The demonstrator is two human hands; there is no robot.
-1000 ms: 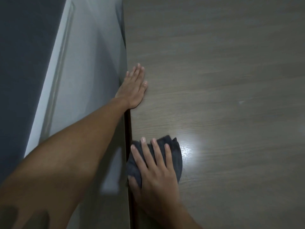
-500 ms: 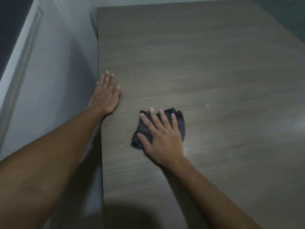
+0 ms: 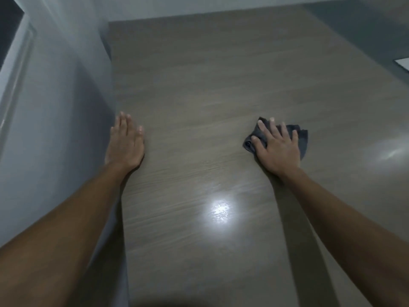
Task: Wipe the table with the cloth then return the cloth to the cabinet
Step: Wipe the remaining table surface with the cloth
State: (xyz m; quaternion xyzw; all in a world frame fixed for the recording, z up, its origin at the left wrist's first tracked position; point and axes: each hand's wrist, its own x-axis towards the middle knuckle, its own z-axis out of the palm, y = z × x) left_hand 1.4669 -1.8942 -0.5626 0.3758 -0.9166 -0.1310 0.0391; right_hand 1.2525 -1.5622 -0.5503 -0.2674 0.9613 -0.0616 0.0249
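Observation:
A dark grey cloth (image 3: 302,138) lies bunched on the brown wood-grain table (image 3: 199,85), right of the middle. My right hand (image 3: 276,147) presses flat on top of it with fingers spread, covering most of it. My left hand (image 3: 126,142) rests palm down on the table's left edge, fingers together and holding nothing. No cabinet is in view.
A pale grey wall (image 3: 55,107) runs close along the table's left edge. A bright light reflection (image 3: 219,210) shines on the tabletop between my arms. Past the table's right edge lies dark floor with a white corner (image 3: 402,64) of something.
My right hand has slid the cloth from the table's near left edge out to the right and farther away. My left hand has stayed on the left edge. The view has tilted up.

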